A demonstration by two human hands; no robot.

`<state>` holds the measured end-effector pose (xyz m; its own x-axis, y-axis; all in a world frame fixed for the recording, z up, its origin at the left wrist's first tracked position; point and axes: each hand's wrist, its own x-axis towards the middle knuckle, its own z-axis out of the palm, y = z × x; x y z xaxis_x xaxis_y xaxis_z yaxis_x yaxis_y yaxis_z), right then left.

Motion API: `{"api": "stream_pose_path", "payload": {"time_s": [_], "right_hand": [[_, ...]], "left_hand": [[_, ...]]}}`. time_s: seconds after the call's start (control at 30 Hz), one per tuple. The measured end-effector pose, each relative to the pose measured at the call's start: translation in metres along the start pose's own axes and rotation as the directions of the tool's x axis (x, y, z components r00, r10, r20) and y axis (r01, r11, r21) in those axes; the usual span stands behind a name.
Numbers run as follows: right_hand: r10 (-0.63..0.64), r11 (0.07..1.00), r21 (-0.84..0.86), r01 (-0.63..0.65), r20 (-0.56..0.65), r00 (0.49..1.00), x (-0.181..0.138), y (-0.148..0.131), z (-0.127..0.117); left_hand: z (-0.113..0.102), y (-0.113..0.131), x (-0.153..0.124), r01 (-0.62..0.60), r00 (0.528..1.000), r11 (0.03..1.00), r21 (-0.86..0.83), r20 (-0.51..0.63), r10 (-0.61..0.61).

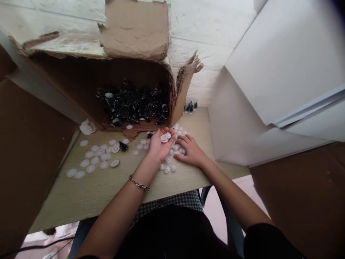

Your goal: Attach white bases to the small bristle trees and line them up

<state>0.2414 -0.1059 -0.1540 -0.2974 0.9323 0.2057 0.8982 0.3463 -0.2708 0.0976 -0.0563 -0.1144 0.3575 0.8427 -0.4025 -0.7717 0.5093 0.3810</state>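
Just before the cardboard box [137, 32], by its right edge, the left hand [158, 146] cups white discs [165, 137] in curled fingers, spillable if the palm tips, while the right hand [191, 151], fingers spread, might scatter the loose discs [167, 169] there by brushing carelessly.

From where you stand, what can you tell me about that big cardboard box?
The cardboard box is brown and stands on the table, before a white wall, its opening facing the person. Its edges are torn and ragged; a wide flap sticks up at the top, another juts out at right. Inside, in shadow, lie many small dark trees with whitish flecks and a few white discs. The left hand is near its lower front edge; whether they touch is unclear.
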Motion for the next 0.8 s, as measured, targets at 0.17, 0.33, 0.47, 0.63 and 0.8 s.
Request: {"api": "stream_pose_path", "payload": {"time_s": [0.17, 0.33, 0.47, 0.63, 0.8], "right_hand": [[-0.019, 1.0, 0.021, 0.02, -0.057, 0.998, 0.0079, -0.0012, 0.0012], [-0.011, 0.999, 0.038, 0.014, -0.087, 0.996, 0.0107, -0.0022, 0.0009], [0.022, 0.998, 0.053, -0.015, -0.133, 0.991, 0.0101, -0.002, 0.0033], [0.038, 0.997, 0.078, -0.023, -0.188, 0.981, 0.0079, -0.0032, 0.0052], [-0.012, 0.998, 0.064, 0.025, -0.207, 0.978, 0.0081, -0.0006, 0.0091]], "left_hand": [[-0.0001, 0.0005, 0.0011, -0.007, 1.0, 1.0, 0.012, 0.003, 0.007], [0.0003, -0.0011, 0.0021, -0.017, 1.0, 1.0, 0.018, -0.001, 0.017], [-0.0003, -0.0051, 0.0024, 0.002, 1.0, 1.0, 0.026, 0.005, -0.002], [-0.0006, -0.006, 0.0028, 0.007, 1.0, 0.999, 0.035, 0.002, -0.007], [0.0, -0.0009, 0.003, 0.004, 1.0, 1.0, 0.027, 0.002, -0.004]]}}
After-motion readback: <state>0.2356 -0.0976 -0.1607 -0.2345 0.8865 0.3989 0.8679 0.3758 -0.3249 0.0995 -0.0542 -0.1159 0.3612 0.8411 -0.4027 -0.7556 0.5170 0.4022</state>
